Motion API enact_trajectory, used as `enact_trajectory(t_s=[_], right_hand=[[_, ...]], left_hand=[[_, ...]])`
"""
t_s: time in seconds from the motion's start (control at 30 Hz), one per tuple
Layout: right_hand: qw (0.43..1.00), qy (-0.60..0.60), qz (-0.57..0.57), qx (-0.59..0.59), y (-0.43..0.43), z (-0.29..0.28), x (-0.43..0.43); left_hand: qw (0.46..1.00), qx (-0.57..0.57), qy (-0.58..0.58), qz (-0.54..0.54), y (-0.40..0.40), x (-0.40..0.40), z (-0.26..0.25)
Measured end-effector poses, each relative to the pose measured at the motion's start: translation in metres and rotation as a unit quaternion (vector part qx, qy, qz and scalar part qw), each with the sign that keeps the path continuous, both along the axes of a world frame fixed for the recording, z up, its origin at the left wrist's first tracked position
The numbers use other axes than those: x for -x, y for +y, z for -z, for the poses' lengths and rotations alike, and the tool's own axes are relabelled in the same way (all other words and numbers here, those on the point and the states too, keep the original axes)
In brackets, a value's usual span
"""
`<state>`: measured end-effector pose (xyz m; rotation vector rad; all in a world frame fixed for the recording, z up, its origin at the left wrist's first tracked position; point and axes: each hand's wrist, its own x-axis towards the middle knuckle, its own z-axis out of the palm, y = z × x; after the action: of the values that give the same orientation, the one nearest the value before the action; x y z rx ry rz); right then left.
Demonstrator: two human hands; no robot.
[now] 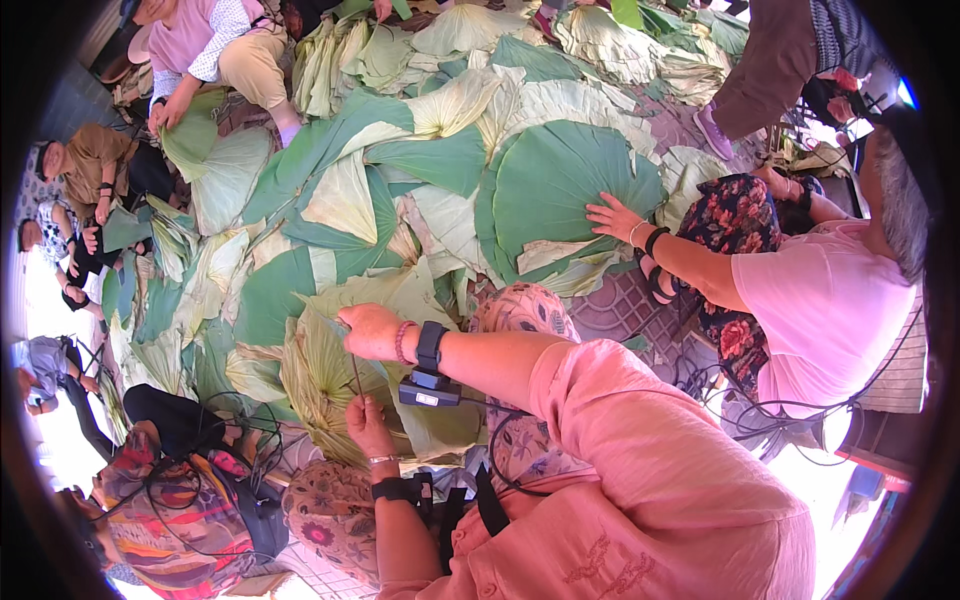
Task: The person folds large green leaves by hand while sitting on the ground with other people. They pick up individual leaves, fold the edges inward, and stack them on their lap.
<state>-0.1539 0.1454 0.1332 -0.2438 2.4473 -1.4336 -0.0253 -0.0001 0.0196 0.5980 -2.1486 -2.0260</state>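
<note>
Between my hands runs a thin brown strand point(356, 373); whether it is a cord or a stalk I cannot tell. Its upper end meets the closed fingers of my right hand point(373, 331), which wears a beaded bracelet and a black wrist strap. My left hand point(367, 429) pinches the lower end between thumb and fingers. Just behind and beneath lies a stack of dried yellow-green lotus leaves point(322, 379), with pleated veins fanning out. Another pale leaf point(439, 420) hangs over my lap, to the right of my left hand.
Green and pale lotus leaves point(427, 157) cover the paving in layers. At the right, a co-worker in pink lays a hand point(619, 219) on a large round green leaf point(562, 187). Other people sit around the heap. Black cables point(780, 409) loop at the right and lower left.
</note>
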Motion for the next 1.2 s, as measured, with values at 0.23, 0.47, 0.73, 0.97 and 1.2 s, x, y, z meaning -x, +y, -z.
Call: enact_trajectory(t_s=[0.23, 0.47, 0.73, 0.97, 1.2], right_hand=[[0.985, -0.002, 0.134, 0.113, 0.019, -0.003, 0.018], [0.965, 0.023, 0.214, 0.148, 0.030, -0.013, 0.022], [0.967, 0.023, 0.206, 0.147, 0.028, -0.017, 0.022], [0.955, 0.040, 0.243, 0.164, 0.042, -0.007, 0.029], [0.919, 0.021, 0.302, 0.251, 0.046, -0.010, 0.040]], left_hand=[[0.998, 0.031, 0.033, 0.048, 0.002, -0.003, -0.002], [0.997, 0.019, 0.065, 0.041, -0.016, -0.006, 0.037], [0.995, 0.027, 0.066, 0.065, -0.046, -0.011, 0.077], [0.993, -0.098, 0.038, 0.062, -0.008, -0.011, 0.039], [0.996, -0.030, 0.080, 0.026, -0.010, -0.011, 0.035]])
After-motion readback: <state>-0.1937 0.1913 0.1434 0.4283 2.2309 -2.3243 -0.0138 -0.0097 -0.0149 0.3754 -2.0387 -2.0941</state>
